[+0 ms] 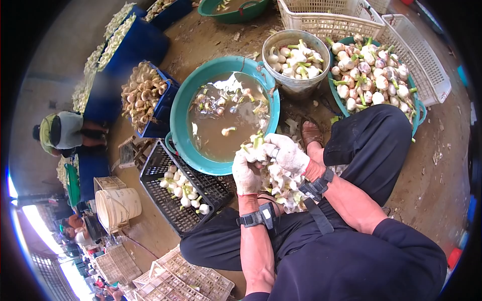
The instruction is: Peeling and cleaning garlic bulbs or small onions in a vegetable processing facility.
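Note:
My left hand, in a white knit glove, grips garlic bulbs with short green stems near the rim of a turquoise tub. Against these bulbs, my gloved right hand is closed around a small metal tool, mostly hidden by the fingers. Brown water in the tub carries floating garlic bulbs and scraps. Below my hands, garlic peelings are heaped between my legs. A black plastic crate with pale, peeled bulbs stands to the left, beside the tub.
A bucket of peeled garlic and a green basin of unpeeled bulbs stand ahead right. Blue crates of garlic line the left. White plastic crates are at the back, others behind left. A person bends over at far left.

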A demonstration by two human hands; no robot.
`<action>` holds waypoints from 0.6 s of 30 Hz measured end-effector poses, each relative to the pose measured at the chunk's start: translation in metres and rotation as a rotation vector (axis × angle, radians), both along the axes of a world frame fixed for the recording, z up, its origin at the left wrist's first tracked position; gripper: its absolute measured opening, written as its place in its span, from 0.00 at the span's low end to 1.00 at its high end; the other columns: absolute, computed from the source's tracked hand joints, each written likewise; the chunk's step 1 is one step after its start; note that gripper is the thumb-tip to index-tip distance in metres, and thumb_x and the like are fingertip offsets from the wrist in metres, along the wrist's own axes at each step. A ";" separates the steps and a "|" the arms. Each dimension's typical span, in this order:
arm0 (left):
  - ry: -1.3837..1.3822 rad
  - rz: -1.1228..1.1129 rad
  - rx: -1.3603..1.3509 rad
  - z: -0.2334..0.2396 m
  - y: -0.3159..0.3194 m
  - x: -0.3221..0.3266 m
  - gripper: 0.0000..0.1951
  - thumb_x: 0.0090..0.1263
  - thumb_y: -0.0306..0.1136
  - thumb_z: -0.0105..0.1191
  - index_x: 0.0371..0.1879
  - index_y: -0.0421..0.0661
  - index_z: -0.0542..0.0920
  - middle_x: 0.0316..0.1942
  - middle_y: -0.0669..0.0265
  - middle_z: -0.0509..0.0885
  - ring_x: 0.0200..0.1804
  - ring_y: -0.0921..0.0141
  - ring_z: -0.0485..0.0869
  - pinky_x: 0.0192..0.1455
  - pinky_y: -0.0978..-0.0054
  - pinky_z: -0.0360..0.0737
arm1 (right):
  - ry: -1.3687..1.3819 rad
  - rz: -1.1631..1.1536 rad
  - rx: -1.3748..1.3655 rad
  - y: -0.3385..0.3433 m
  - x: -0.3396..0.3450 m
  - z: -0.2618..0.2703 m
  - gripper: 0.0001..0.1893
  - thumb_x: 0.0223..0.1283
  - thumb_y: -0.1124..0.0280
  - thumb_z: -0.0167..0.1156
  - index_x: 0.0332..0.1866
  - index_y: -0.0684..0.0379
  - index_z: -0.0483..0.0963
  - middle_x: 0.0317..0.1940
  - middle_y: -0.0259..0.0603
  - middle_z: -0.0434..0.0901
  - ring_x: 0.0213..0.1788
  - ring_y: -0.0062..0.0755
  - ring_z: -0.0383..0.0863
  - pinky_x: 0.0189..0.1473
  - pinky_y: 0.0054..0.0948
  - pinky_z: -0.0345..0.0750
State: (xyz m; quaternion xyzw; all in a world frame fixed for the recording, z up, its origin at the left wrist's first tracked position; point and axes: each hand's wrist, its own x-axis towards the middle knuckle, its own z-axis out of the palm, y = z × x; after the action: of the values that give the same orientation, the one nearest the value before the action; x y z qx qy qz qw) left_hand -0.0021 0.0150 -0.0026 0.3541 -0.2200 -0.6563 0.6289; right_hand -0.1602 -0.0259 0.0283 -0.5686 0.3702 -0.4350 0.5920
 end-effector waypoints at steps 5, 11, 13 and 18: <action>-1.038 0.447 0.003 0.009 -0.002 -0.009 0.21 0.76 0.47 0.50 0.45 0.36 0.79 0.34 0.61 0.82 0.33 0.69 0.81 0.40 0.73 0.79 | 0.039 -0.013 0.084 -0.003 -0.002 0.007 0.07 0.68 0.72 0.53 0.40 0.65 0.74 0.28 0.37 0.77 0.32 0.23 0.75 0.36 0.28 0.75; -1.447 0.368 -0.037 0.027 -0.007 -0.015 0.11 0.72 0.33 0.59 0.43 0.37 0.81 0.31 0.66 0.83 0.33 0.78 0.79 0.38 0.78 0.77 | 0.247 -0.113 -0.270 -0.002 0.004 -0.007 0.06 0.66 0.71 0.55 0.39 0.63 0.74 0.27 0.47 0.76 0.31 0.35 0.77 0.36 0.34 0.75; -1.060 0.270 0.072 0.025 -0.006 -0.011 0.09 0.72 0.32 0.58 0.43 0.37 0.81 0.30 0.68 0.82 0.31 0.78 0.78 0.38 0.78 0.77 | 0.276 -0.057 -0.195 -0.003 0.006 -0.009 0.06 0.67 0.73 0.52 0.39 0.65 0.74 0.28 0.40 0.79 0.31 0.27 0.77 0.37 0.29 0.76; -0.919 0.206 -0.015 0.028 0.006 0.009 0.09 0.74 0.32 0.55 0.45 0.38 0.80 0.30 0.70 0.81 0.31 0.80 0.75 0.36 0.82 0.74 | -0.394 -0.224 0.507 -0.026 -0.007 -0.041 0.09 0.71 0.74 0.47 0.36 0.62 0.73 0.33 0.43 0.83 0.31 0.30 0.81 0.36 0.26 0.80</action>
State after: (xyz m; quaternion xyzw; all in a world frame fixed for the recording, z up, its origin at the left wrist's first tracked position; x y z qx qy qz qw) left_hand 0.0069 0.0212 0.0259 0.6234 -0.4442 -0.3641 0.5305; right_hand -0.1673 -0.0519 -0.0126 -0.2642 0.4051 -0.4928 0.7234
